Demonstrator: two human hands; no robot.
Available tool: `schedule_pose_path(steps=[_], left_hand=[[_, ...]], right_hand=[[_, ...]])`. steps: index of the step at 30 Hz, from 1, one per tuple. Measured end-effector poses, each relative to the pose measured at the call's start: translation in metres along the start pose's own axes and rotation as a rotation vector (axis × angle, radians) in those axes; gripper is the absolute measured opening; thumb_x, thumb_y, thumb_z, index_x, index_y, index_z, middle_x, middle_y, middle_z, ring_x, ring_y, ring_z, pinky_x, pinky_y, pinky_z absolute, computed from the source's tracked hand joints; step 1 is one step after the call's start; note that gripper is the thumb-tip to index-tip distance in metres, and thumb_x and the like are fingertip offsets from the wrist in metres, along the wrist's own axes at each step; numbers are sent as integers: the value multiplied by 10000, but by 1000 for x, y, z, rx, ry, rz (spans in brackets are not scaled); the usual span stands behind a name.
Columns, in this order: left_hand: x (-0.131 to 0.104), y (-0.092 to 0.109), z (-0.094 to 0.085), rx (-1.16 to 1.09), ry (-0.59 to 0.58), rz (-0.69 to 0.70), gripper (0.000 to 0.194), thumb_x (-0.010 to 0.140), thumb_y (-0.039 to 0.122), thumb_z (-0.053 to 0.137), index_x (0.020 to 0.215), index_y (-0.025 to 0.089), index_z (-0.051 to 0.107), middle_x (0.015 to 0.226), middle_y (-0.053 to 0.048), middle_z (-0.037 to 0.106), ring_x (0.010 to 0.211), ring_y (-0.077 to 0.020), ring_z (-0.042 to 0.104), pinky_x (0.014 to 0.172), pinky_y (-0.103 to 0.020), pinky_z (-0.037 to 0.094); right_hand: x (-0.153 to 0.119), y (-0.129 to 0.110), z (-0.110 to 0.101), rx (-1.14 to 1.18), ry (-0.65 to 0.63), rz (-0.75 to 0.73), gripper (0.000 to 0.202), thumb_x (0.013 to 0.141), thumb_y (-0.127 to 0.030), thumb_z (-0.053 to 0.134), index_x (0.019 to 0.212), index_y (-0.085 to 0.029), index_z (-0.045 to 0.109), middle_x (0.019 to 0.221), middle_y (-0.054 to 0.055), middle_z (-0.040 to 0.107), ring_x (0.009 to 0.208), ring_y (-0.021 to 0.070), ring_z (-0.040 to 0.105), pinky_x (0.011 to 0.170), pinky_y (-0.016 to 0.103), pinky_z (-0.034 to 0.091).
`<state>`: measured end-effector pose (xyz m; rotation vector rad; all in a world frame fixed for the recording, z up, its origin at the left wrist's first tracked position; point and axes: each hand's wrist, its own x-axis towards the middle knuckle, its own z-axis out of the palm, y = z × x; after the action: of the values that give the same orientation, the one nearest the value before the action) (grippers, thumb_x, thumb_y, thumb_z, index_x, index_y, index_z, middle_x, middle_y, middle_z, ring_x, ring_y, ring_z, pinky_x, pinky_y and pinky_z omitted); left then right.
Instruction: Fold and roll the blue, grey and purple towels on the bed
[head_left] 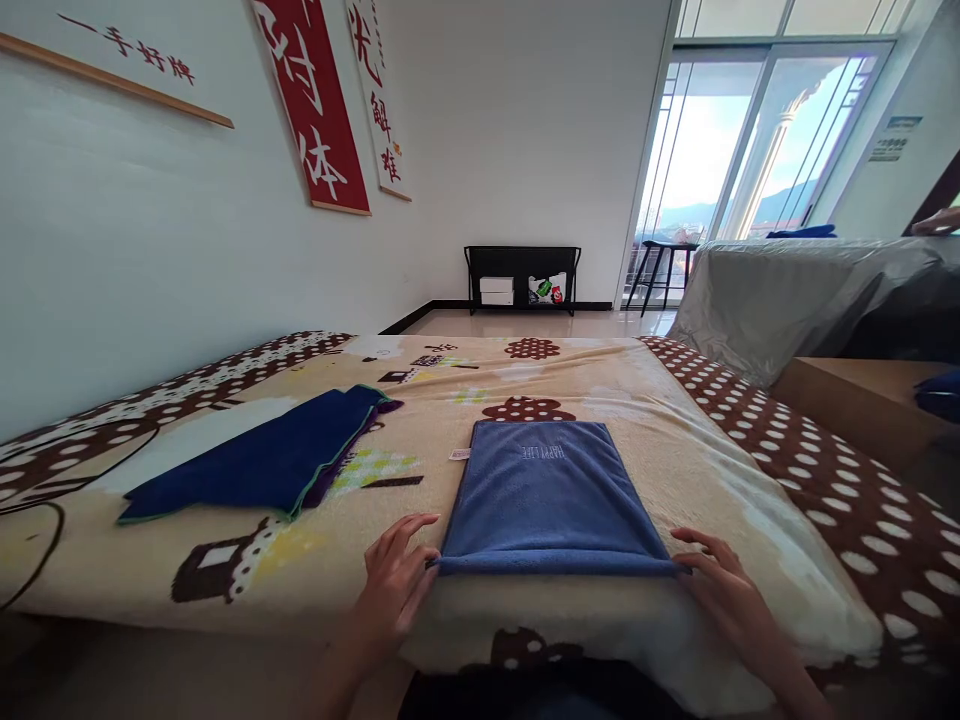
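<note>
Your left hand (397,572) and right hand (721,578) pinch the blue towel (546,500) at its near corners, towel flat on the patterned blanket (712,445) by the front edge; uneven pulling could skew it or bunch the soft blanket underneath.

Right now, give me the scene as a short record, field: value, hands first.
left hand: pinching near left corner of blue cloth
right hand: at its near right corner
blue cloth: spread on patterned blanket, near edge folded over, "HAPPY LIFE" toward far edge
left side: navy cloth with green edging, purple showing beside it
background: black rack beyond the blanket
</note>
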<state>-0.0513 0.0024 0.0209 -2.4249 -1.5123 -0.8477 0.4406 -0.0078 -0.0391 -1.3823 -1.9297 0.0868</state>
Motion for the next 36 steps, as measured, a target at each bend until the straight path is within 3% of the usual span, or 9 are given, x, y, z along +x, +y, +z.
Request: schedule_pose_path(steps=[4, 10, 13, 16, 19, 21, 24, 30, 36], left_hand=[[8, 8, 20, -3, 12, -123, 273, 941, 225, 391, 824, 220, 638, 1419, -80, 555, 1335, -286, 445, 1010, -474, 376], [24, 40, 58, 142, 311, -376, 225, 871, 130, 477, 998, 203, 648, 1319, -137, 620, 1249, -339, 525, 988, -537, 370], [32, 76, 70, 133, 402, -191, 283, 930, 99, 446, 1091, 218, 647, 1280, -109, 657, 1239, -285, 562, 1038, -496, 356], [42, 113, 88, 82, 308, 112, 324, 983, 115, 404, 1200, 207, 627, 1286, -69, 682, 1240, -203, 591, 1056, -389, 382], [49, 128, 103, 73, 171, 213, 371, 1017, 172, 362, 1324, 169, 569, 1350, -58, 657, 1250, -183, 597, 1053, -365, 422], [48, 120, 104, 76, 113, 174, 374, 1026, 236, 377, 1346, 180, 564, 1385, -59, 633, 1273, -202, 587, 1064, -398, 429], [40, 88, 94, 111, 58, 115, 370, 1023, 303, 417, 1335, 191, 581, 1388, -69, 628, 1285, -231, 581, 1064, -440, 423], [16, 24, 63, 157, 34, 189, 390, 1002, 246, 454, 1380, 210, 547, 1379, -64, 636, 1287, -220, 583, 1058, -404, 383], [5, 9, 37, 63, -103, 196, 540, 976, 187, 446, 1508, 206, 357, 1478, -114, 539, 1351, -202, 527, 1108, -400, 309]], right_hand=[[10, -10, 11, -87, 2, 65, 310, 954, -395, 424, 909, -250, 695, 1322, 65, 607, 1217, 281, 548, 1000, 481, 439], [34, -48, 50, -462, 414, 206, 259, 914, -313, 473, 1005, -174, 672, 1268, 149, 626, 1126, 345, 557, 983, 562, 363], [38, -83, 72, -386, 447, 1, 245, 947, -199, 453, 1069, -205, 665, 1254, 99, 656, 1148, 276, 583, 1025, 486, 352], [41, -115, 94, -256, 320, -253, 335, 980, -129, 398, 1197, -221, 636, 1282, 46, 663, 1221, 199, 580, 1078, 398, 339], [46, -126, 102, -267, 179, -339, 385, 1006, -164, 393, 1345, -203, 571, 1362, 36, 622, 1295, 187, 542, 1110, 373, 334], [47, -118, 98, -323, 132, -338, 400, 1014, -229, 436, 1401, -202, 533, 1407, 34, 587, 1314, 197, 532, 1121, 384, 335], [40, -88, 81, -394, 105, -291, 446, 1013, -340, 482, 1438, -204, 500, 1427, 39, 569, 1299, 217, 548, 1126, 414, 334], [20, -28, 50, -419, 90, -199, 460, 1017, -398, 462, 1449, -242, 489, 1417, 38, 576, 1289, 238, 561, 1098, 439, 362], [17, -13, 27, -283, -75, -213, 574, 995, -383, 495, 1532, -237, 353, 1470, 57, 524, 1353, 216, 505, 1091, 406, 417]])
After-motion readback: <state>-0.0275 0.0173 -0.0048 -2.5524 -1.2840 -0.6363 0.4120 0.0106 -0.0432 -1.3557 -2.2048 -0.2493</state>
